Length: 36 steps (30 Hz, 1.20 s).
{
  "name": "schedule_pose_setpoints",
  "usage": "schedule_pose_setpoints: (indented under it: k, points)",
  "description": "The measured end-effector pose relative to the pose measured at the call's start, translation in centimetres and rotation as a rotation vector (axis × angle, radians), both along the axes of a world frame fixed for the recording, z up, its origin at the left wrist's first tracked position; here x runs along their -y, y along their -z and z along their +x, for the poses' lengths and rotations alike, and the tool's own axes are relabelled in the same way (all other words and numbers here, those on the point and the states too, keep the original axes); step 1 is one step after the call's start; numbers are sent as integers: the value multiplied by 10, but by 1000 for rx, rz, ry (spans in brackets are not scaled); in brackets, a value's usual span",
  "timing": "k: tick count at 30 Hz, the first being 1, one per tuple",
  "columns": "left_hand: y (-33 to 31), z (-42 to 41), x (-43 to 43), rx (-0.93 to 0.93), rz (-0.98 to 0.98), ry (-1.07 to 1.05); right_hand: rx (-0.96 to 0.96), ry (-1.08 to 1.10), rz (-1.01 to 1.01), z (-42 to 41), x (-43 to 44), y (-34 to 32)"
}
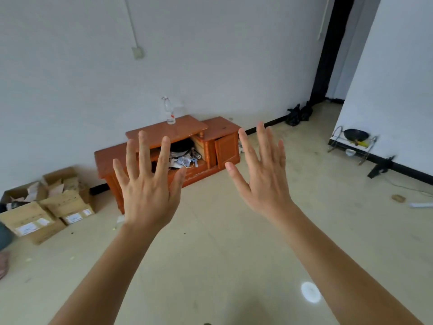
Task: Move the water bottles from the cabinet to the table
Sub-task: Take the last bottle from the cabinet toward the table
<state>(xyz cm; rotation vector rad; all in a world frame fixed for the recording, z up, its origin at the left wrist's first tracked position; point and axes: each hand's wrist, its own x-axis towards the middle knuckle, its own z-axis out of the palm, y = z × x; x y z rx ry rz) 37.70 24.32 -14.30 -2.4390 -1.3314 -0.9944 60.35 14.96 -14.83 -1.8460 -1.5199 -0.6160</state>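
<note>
Two bare hands are raised in the near foreground, backs to the camera, the left hand [146, 184] and the right hand [263, 174] side by side and apart. Each grip is spread wide, fingers fanned, holding nothing.

Beyond them stretches a pale, glossy floor [210, 242], bare between the person and the goal. To the left, near the wall, lie open cardboard boxes [46, 207]. Well to the right sit a wire rack [351, 146] with a dark pan on it and a cable trailing along the floor.

Against the far wall stands the orange wooden cabinet [168, 151]. One clear water bottle [169, 111] stands upright on its top, toward the back edge. The middle opening is crammed with dark things and loose white cords; whether more bottles lie in there I cannot tell, since the left hand covers part of it. A small door at the right end hangs ajar.

No worktop shows in this view, so the drop-off place is out of sight.

Risks, as I judge them: the bottle looks tall, light and narrow, so a hasty reach could knock it over against the wall or off the top. Reaching into the clutter could snag cords and drag things out. The shiny floor may be slippery on the walk. Turning away with a loose hold could let the bottle slip.
</note>
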Motion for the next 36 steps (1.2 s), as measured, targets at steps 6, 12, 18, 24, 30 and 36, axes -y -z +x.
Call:
schedule_pose_setpoints:
  k: [6,12,18,24,30,36]
  points:
    - [-6,52,-167,31,-35,-52,-12,-56,5,54,-178,-2]
    - [-29,124,-304,17,-58,-32,-27,-59,17,119,-310,-23]
    - [-7,204,-434,-25,-65,3,-58,-31,15,202,-443,-6]
    - [8,310,-596,-90,-61,-5,-65,-12,27,305,-600,15]
    - [-7,393,-763,-98,-100,-57,-102,-50,-60,399,-784,-13]
    - [8,406,-910,-30,-150,-119,-125,-159,-126,424,-951,-7]
